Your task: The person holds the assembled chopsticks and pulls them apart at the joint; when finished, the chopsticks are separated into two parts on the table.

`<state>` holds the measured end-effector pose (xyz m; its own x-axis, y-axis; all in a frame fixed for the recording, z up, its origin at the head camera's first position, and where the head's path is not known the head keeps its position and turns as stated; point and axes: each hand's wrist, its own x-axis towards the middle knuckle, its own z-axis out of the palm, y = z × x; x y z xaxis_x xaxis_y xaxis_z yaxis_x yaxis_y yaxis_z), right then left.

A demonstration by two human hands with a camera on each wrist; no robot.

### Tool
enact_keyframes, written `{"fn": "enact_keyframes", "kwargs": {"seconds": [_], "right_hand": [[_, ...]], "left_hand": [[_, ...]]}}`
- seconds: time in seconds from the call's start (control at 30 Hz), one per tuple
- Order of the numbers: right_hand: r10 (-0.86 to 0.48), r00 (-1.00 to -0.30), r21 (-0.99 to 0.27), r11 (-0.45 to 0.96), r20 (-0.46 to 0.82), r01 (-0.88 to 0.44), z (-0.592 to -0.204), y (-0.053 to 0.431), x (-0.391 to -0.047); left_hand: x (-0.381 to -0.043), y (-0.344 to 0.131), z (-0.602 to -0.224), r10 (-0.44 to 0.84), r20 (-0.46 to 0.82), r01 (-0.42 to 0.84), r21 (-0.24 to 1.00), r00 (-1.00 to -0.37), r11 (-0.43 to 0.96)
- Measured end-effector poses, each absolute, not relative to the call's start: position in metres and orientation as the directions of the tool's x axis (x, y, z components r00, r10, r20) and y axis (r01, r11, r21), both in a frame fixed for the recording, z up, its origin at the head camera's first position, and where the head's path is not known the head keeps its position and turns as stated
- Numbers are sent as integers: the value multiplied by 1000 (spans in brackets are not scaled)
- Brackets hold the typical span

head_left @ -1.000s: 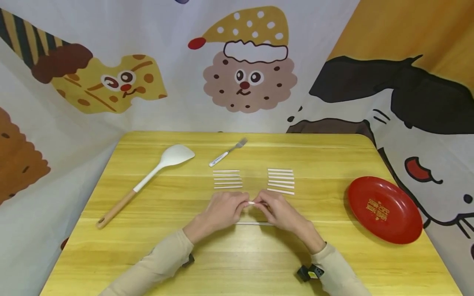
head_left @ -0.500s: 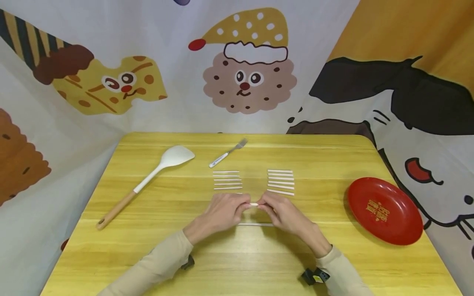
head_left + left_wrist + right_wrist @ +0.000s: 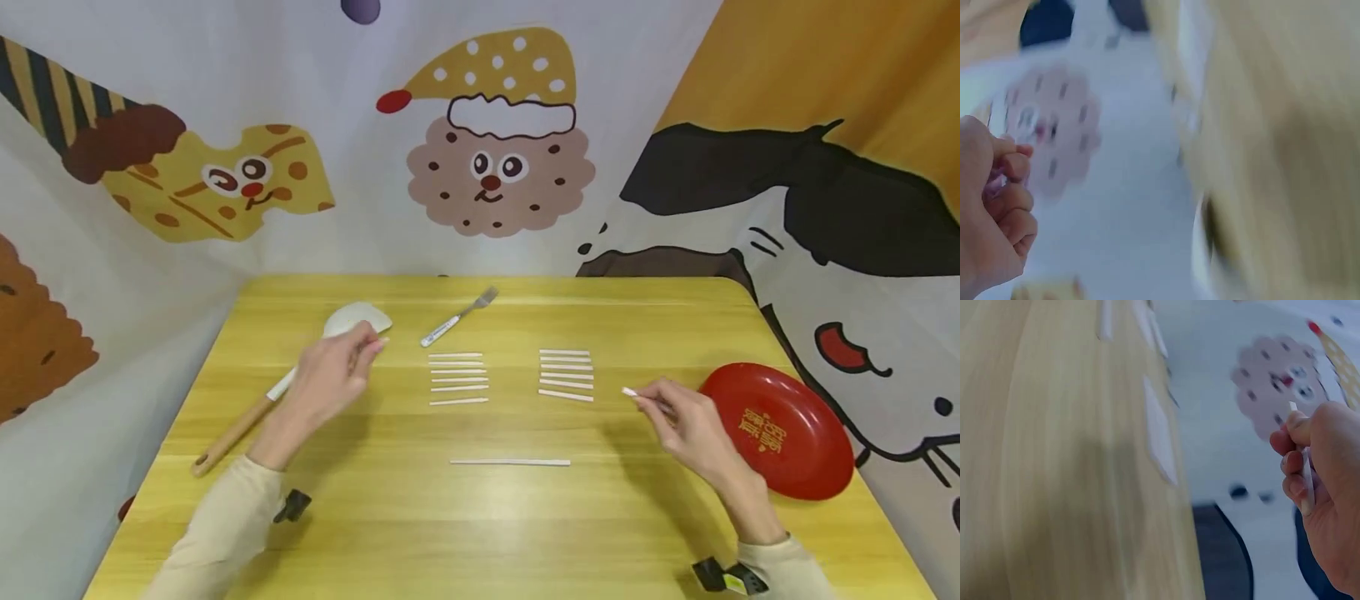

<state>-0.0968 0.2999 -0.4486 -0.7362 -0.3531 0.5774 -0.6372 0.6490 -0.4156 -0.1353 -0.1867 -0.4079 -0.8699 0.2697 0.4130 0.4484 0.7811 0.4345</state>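
Note:
My left hand [image 3: 330, 375] is raised over the spatula at the left, with a short white stick pinched between thumb and fingers; only its tip [image 3: 386, 340] shows. At the right, just left of the red plate [image 3: 813, 442], my right hand [image 3: 693, 425] grips another short white stick [image 3: 1307, 478], which runs across its curled fingers. Between the hands lie two columns of short thin white sticks, the left column [image 3: 459, 380] and the right column [image 3: 566, 376], several in each. A longer white stick [image 3: 510, 462] lies crosswise nearer the front.
A spatula with a white head [image 3: 352, 317] and wooden handle [image 3: 232, 437] lies at the left, partly covered by the left hand. Toward the back is a small fork [image 3: 459, 317]. A cartoon-printed cloth [image 3: 300, 250] hangs behind the wooden table [image 3: 480, 533].
Both hands were together mid-table, pinching a small white stick between them. They have since moved apart, left hand to the back left, right hand rightward, each with a short piece.

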Motion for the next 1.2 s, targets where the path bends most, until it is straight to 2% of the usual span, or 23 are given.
{"fn": "enact_keyframes", "kwargs": {"seconds": [0.13,0.43,0.63,0.77,0.9,1.2], "right_hand": [[-460,-694,-403,582,554,-707,-460,267,-111],[-522,-669,-366,571,529,-735,-491,247,-122],[-518,-740,-361,653,429,-666,-503,232,-126],[-502,-758,-342,686,417,-642,-505,223,-129],[-501,-751,-323,692,429,-646,-504,218,-132],[-473,-787,-338,722,397,-604,-503,218,-131]], "left_hand": [[-133,-154,-426,392,282,483,501,-875,718],[-121,-118,-463,560,203,572,528,-803,628],[-124,-98,-475,656,159,637,484,-738,600],[-127,-89,-480,678,125,647,462,-724,606],[-130,-84,-483,682,150,665,445,-716,600],[-134,-82,-484,653,106,610,491,-750,621]]}}
